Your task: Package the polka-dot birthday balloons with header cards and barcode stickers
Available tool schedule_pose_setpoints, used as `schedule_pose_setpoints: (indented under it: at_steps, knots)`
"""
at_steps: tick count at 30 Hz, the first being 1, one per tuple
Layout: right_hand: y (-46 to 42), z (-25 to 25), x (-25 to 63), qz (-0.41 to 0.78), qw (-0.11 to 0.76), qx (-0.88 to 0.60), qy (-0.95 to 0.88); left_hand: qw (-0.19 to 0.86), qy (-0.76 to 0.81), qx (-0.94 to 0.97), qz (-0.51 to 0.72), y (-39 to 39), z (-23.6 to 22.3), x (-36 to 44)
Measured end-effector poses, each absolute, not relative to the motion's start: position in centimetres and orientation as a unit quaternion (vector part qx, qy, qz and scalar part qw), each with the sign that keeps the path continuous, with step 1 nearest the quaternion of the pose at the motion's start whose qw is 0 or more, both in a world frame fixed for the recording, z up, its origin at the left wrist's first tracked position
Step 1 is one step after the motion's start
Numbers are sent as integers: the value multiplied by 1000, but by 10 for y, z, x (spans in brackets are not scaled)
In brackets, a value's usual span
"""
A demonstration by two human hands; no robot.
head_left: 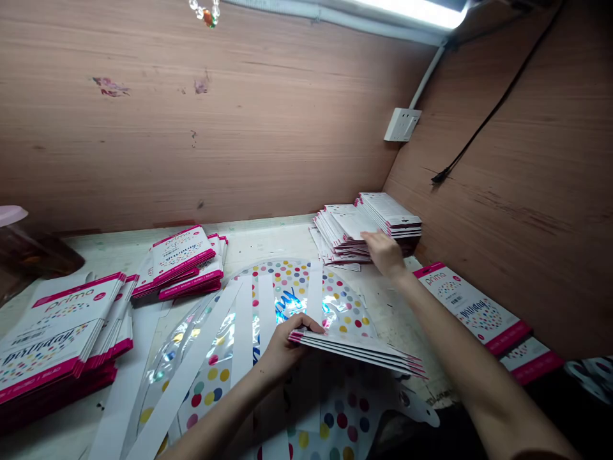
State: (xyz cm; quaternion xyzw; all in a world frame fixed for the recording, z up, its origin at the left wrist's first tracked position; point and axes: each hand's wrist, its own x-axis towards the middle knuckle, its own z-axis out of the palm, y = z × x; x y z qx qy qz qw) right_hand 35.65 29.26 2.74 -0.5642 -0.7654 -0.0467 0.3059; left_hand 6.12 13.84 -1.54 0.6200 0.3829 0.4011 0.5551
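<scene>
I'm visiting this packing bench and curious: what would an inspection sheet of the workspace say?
Surface: pale, scuffed worktop.
Job's things: polka-dot foil balloons lie flat, with stacks of Prima packets around them.
Clutter: jar with a pink lid at far left.
Hands: left hand grips a fanned few packets; right hand rests against a packet stack.
Cables: black cable along the right wall.
Surroundings: wood-veneer walls, wall socket, strip light.

Corner of wood-veneer walls point(191, 128); white wall socket point(402, 124); lit strip lamp point(412, 13) overhead
</scene>
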Motion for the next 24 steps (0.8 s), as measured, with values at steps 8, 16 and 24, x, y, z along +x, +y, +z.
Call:
schedule_pose_setpoints:
  at_steps: [8,16,24]
  knots:
    - [81,-21,357,266,576,-524,-569,454,378,699,403,137,-20,60]
    - [59,-65,320,192,597,-511,-588,434,328,752,373,138,-26,64]
    - [90,-32,330,232,635,-471,-567,602,329,580,440,148,-9,79]
